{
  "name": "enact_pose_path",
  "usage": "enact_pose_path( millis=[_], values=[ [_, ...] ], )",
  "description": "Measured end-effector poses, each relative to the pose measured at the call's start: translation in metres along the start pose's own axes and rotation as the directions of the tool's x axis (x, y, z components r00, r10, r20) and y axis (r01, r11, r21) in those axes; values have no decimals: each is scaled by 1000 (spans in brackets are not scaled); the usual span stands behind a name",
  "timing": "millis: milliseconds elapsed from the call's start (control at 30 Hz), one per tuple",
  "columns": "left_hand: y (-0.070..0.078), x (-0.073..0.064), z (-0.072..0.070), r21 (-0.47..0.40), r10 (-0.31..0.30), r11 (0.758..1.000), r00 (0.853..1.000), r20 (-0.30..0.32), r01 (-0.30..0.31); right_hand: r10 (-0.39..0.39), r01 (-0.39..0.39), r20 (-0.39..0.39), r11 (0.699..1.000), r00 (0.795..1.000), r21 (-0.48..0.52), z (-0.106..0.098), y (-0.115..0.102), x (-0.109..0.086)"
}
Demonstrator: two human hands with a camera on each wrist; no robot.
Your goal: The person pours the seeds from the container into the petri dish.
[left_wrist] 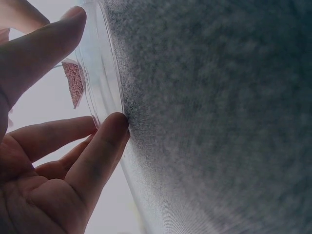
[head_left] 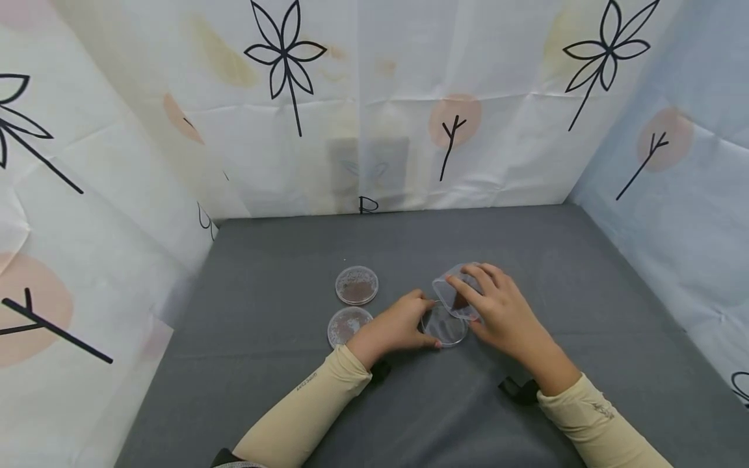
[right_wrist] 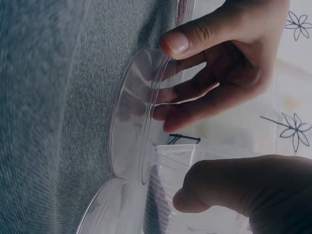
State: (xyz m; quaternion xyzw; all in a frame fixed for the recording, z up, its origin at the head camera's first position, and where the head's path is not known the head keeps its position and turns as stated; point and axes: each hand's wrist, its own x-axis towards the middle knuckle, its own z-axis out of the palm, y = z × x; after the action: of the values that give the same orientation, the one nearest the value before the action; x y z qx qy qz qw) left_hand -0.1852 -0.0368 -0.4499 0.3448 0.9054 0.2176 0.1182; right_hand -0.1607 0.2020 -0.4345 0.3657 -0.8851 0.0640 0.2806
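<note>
My left hand (head_left: 398, 327) holds a clear round petri dish (head_left: 446, 328) by its rim, thumb on one side and fingers on the other. In the left wrist view the dish (left_wrist: 105, 63) stays low over the grey cloth. Just above it, my right hand (head_left: 508, 318) grips a clear plastic cup (head_left: 446, 290), tilted toward the dish. Small reddish-brown granules (left_wrist: 74, 84) lie inside the cup. The right wrist view shows the right thumb against the cup's wall (right_wrist: 195, 151). The dish (right_wrist: 131, 107) looks see-through there, with no granules visible in it.
Two round clear dishes with brownish contents, a far one (head_left: 357, 285) and a nearer one (head_left: 348, 325), sit left of the hands; the left forearm partly covers the nearer. Another clear round rim (right_wrist: 102, 209) shows low in the right wrist view. Patterned cloth walls surround the grey table (head_left: 281, 273).
</note>
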Motion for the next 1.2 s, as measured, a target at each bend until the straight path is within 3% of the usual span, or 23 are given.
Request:
enact_pose_path(
  millis=[500,1200],
  values=[
    [0,1,-2,19,12,1000,1000,-21,-12,-67,68,-44,998,997,8,3,-2,2],
    [3,0,-2,13,-13,1000,1000,-3,13,-44,44,-23,999,999,10,2,-6,2]
  ],
)
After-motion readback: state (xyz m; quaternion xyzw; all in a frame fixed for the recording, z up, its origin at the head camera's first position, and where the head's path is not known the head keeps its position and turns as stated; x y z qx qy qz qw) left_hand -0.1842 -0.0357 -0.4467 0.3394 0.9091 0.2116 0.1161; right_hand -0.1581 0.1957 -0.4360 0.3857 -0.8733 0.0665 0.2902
